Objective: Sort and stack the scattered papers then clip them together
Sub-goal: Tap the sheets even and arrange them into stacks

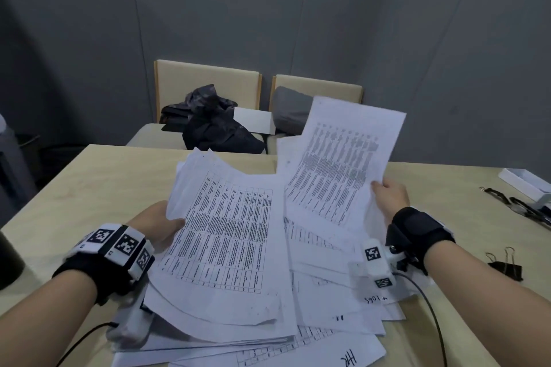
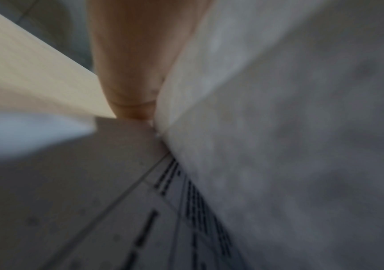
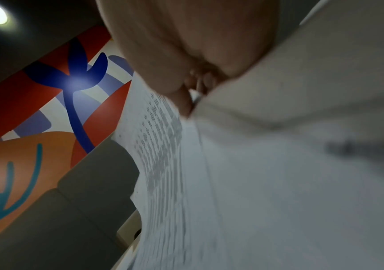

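A loose pile of printed papers (image 1: 328,292) covers the near middle of the table (image 1: 89,188). My left hand (image 1: 161,223) holds a sheaf of sheets (image 1: 226,232) by its left edge, thumb on top, lifted off the pile. My right hand (image 1: 390,194) pinches a single printed sheet (image 1: 343,164) at its right edge, raised and tilted above the pile. In the left wrist view the sheaf (image 2: 290,146) fills the right side beside my left hand (image 2: 135,73). The right wrist view shows the sheet (image 3: 174,173) under my right hand (image 3: 186,54). Black binder clips (image 1: 505,268) lie to the right.
More black clips (image 1: 518,205) and a white box (image 1: 524,182) sit at the table's far right. A dark cylinder (image 1: 9,262) stands at the left edge. Two chairs (image 1: 208,80) behind the table hold dark clothing (image 1: 214,122) and a grey cushion (image 1: 289,107).
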Demonstrator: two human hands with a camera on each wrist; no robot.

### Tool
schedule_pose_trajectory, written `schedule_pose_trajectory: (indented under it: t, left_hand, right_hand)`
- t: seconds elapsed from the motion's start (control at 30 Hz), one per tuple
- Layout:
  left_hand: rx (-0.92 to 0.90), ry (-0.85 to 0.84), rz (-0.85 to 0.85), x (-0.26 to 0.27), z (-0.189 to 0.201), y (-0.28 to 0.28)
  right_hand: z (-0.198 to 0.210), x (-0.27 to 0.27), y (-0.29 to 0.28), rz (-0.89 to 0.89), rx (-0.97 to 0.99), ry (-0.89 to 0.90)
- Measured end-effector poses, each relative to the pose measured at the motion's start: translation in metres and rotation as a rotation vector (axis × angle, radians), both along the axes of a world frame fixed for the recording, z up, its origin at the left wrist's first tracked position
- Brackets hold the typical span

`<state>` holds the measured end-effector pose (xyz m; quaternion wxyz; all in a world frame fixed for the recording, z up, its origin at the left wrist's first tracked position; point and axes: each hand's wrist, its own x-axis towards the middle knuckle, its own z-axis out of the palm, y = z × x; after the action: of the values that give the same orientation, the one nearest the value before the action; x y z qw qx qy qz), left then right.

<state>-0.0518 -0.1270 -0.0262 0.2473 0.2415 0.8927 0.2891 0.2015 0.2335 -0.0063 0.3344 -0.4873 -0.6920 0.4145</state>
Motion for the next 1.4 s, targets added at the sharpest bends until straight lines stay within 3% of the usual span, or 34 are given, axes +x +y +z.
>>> schedule_pose_trajectory:
  t: [0.07, 0.13, 0.2, 0.33, 0.43, 0.6, 0.73, 0.9, 1.03, 1.1, 1.3, 1.4]
  left_hand:
    - [-0.012, 0.017, -0.009, 0.0, 0.0, 0.0]
    - [-0.03, 0.053, -0.023, 0.001, 0.0, 0.0]
    - [-0.041, 0.073, -0.033, 0.003, 0.001, 0.001]
    - [-0.045, 0.086, -0.026, 0.003, 0.0, -0.001]
    - [-0.034, 0.087, -0.016, 0.005, 0.0, 0.001]
    - [-0.049, 0.086, -0.008, 0.004, -0.001, 0.002]
    - [-0.059, 0.102, -0.011, 0.0, -0.005, 0.001]
    - [-0.07, 0.077, -0.018, -0.003, -0.005, 0.003]
    - [-0.075, 0.065, -0.039, -0.004, -0.004, 0.004]
    - [-0.079, 0.074, -0.048, -0.004, -0.003, 0.004]
    - [-0.075, 0.106, -0.049, 0.0, -0.001, 0.004]
    - [-0.065, 0.112, -0.03, 0.004, 0.0, 0.003]
  right_hand:
    - [0.004, 0.011, 0.003, 0.054, -0.048, 0.027]
    - [0.007, 0.024, 0.0, 0.221, -0.227, 0.007]
    - [0.004, 0.033, -0.002, 0.296, -0.313, -0.085]
    - [-0.006, 0.038, -0.005, 0.262, -0.011, -0.35]
    - [-0.009, 0.038, -0.003, 0.217, 0.096, -0.411]
    - [-0.006, 0.031, 0.011, 0.136, -0.097, -0.26]
    - [0.0, 0.019, 0.03, 0.103, -0.106, -0.11]
    - [-0.004, 0.005, 0.048, -0.018, -0.014, -0.263]
    - [0.011, 0.011, 0.055, -0.209, 0.041, -0.157]
    - [0.016, 0.022, 0.059, -0.181, -0.012, -0.154]
    - [0.005, 0.053, 0.031, 0.136, -0.122, -0.616]
    - [-0.001, 0.052, 0.018, 0.17, -0.188, -0.652]
